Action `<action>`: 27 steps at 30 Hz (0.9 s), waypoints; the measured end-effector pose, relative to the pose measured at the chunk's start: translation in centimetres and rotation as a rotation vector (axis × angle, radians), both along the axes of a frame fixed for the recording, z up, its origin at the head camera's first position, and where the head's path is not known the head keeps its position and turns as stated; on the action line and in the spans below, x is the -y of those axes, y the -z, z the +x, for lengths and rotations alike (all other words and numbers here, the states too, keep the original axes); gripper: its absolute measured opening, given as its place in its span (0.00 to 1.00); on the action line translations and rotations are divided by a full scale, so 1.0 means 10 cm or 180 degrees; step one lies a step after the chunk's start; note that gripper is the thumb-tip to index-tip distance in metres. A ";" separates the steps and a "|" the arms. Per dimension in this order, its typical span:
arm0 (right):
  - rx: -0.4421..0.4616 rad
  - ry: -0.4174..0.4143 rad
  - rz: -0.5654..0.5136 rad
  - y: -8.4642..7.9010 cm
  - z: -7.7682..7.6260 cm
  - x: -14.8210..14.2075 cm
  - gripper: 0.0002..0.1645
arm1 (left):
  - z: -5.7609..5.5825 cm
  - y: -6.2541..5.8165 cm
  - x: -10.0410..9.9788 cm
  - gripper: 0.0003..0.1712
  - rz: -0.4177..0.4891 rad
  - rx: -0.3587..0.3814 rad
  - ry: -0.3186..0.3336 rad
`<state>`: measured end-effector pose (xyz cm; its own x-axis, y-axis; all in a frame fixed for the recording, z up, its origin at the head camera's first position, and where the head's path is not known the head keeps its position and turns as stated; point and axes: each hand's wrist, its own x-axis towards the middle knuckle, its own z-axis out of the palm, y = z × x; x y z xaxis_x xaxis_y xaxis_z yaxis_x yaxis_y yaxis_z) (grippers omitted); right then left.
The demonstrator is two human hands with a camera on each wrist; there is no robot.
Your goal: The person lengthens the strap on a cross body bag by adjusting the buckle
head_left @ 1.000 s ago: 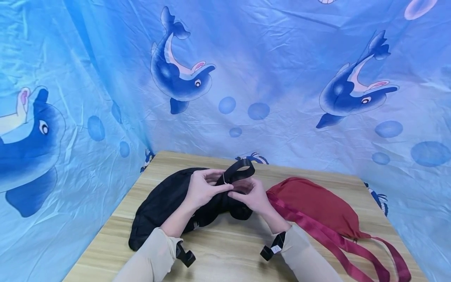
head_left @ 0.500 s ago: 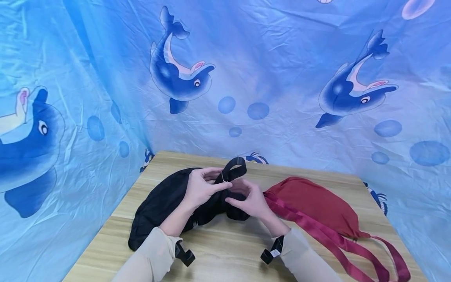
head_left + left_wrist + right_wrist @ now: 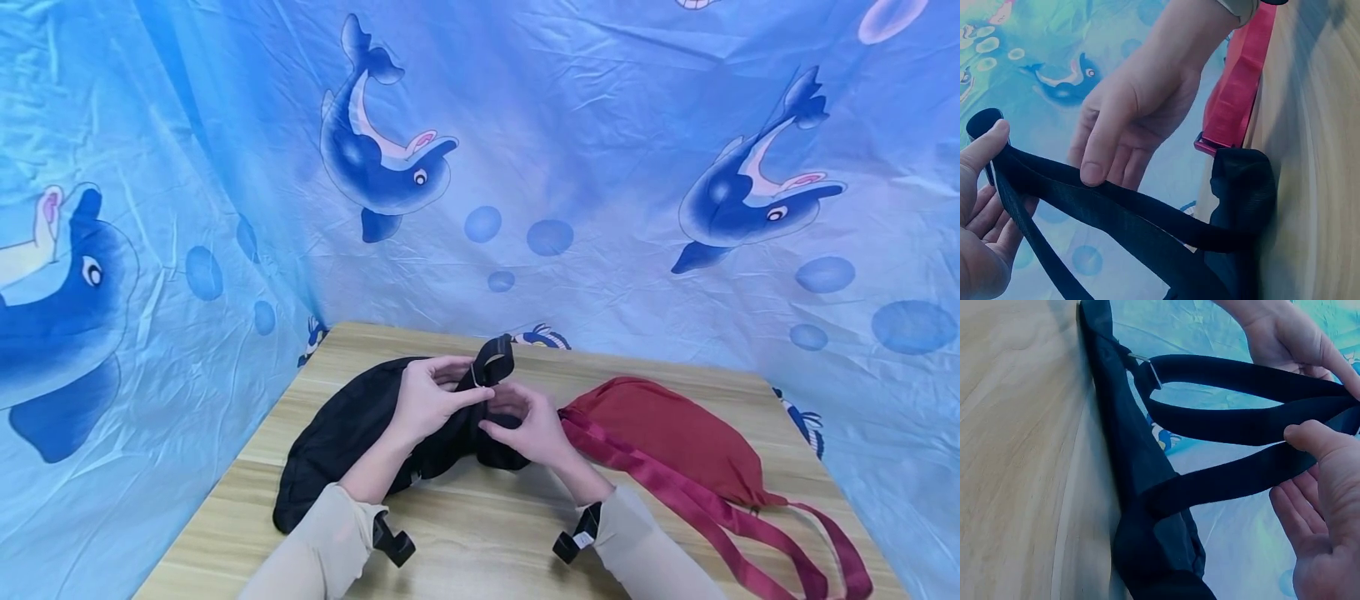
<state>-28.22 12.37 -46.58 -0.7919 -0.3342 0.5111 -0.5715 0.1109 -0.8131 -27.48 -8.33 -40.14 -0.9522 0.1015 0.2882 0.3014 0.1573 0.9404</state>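
Note:
A black waist bag (image 3: 337, 437) lies on the table with its webbing strap (image 3: 1229, 419) raised. My left hand (image 3: 426, 404) pinches the strap at a slider, where a short loop (image 3: 501, 354) stands up past the fingers. My right hand (image 3: 536, 427) is just to the right, with its thumb on one run of the strap and its fingers behind it, as the right wrist view shows. A metal buckle (image 3: 1150, 372) joins the strap near one end of the bag. The left fingertips are partly hidden in the head view.
A red waist bag (image 3: 667, 437) lies on the right of the wooden table (image 3: 487, 533), its long red straps (image 3: 720, 533) trailing to the front right. Blue dolphin-print sheeting (image 3: 600, 125) hangs behind and to the left. A black band (image 3: 393, 542) is on each wrist.
The strap loop above the hands has become smaller and shifted left. My right hand has moved slightly left and its thumb has come away from the left thumb; the left hand has hardly moved.

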 end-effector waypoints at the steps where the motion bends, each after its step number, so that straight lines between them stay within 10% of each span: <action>1: -0.0009 -0.0027 -0.0010 0.01 0.00 0.00 0.25 | 0.00 0.01 0.00 0.27 -0.0017 -0.0003 0.0014; 27: 0.0089 0.0004 -0.0393 -0.07 -0.02 0.07 0.21 | -0.07 0.01 -0.03 0.29 -0.0028 -0.0024 0.0139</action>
<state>-28.42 11.69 -45.90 -0.8069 -0.2690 0.5259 -0.5483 0.0095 -0.8363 -28.13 -8.07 -40.23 -0.9446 0.1454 0.2944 0.3154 0.1523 0.9367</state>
